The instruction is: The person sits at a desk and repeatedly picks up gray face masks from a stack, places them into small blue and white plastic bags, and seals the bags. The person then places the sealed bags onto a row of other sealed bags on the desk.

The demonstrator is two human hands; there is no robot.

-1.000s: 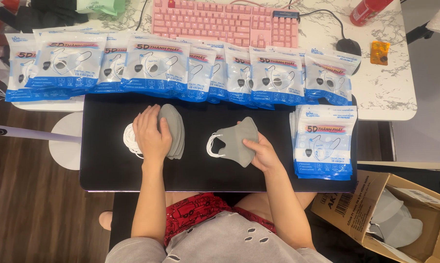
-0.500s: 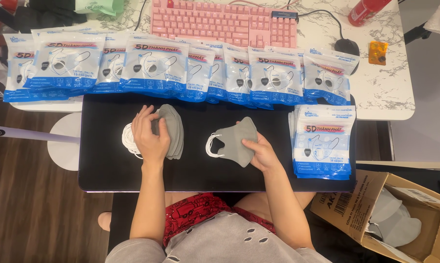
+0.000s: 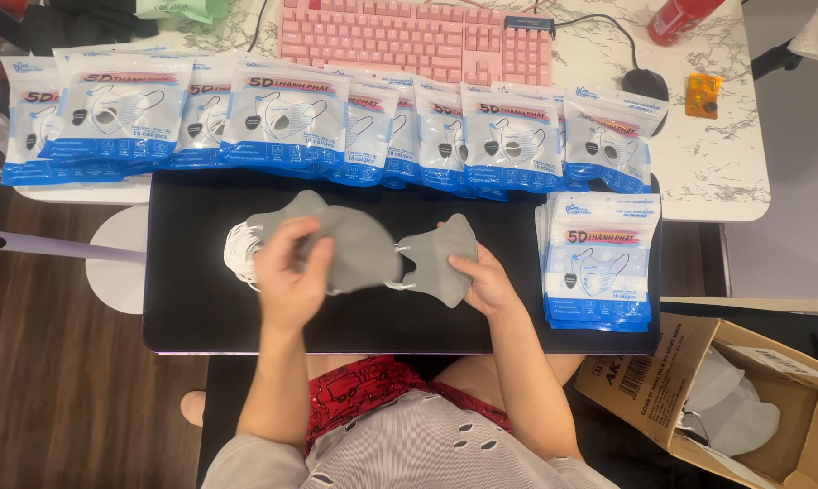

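Black desk [image 3: 191,326] surface: left hand [image 3: 287,276] grips the larger grey mask stack [image 3: 354,249] from its left edge; right hand [image 3: 486,281] pinches a single grey mask [image 3: 436,258], just beside the stack.

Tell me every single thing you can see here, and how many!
Masks: two batches, grey, white loops, on the black board.
Board: one, black, over the lap.
Packs: a long overlapping row, blue and white, along the table's edge.
Stack: one pile of packs, right end of board.
Keyboard: one, pink, on the table.
Mouse: one, black, beside the keyboard.
Box: one, brown card, lower right, grey masks inside.
Left hand: on the bigger batch.
Right hand: holds the smaller batch.
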